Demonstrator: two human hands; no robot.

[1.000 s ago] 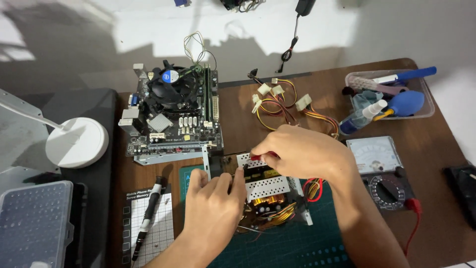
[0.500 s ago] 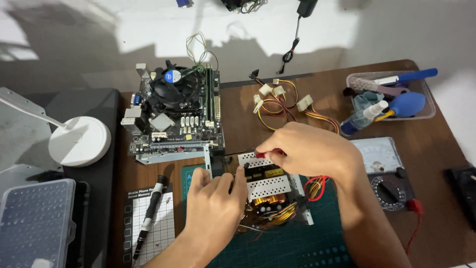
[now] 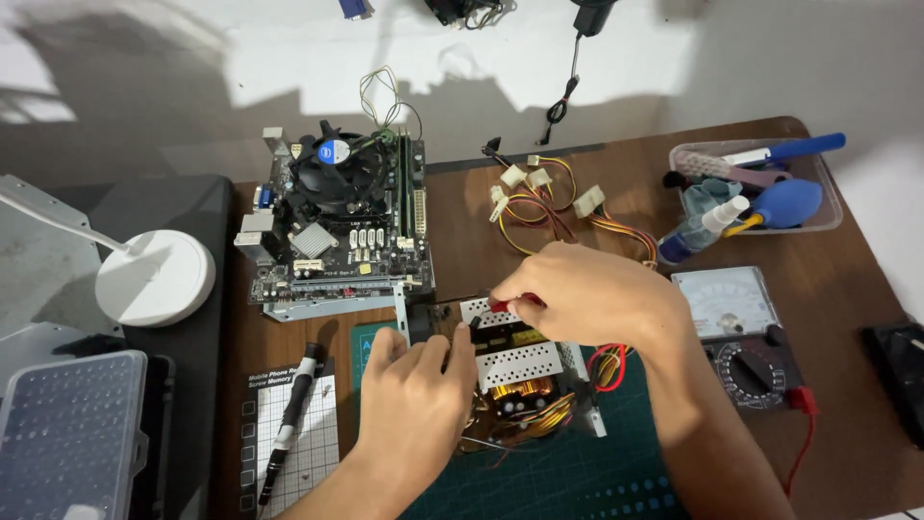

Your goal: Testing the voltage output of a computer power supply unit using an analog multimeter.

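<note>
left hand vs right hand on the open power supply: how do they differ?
The left hand lies on the near-left side of the open power supply, fingers bent over its edge, holding no tool. The right hand reaches in from the right across the top and pinches a small red-handled tool at the perforated metal cover. The left forearm enters from the bottom edge, the right from bottom right. Both touch the same unit.

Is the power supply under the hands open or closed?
Open: the power supply has no cover, so copper coils, perforated heatsinks and wires show between left hand and right hand.
</note>
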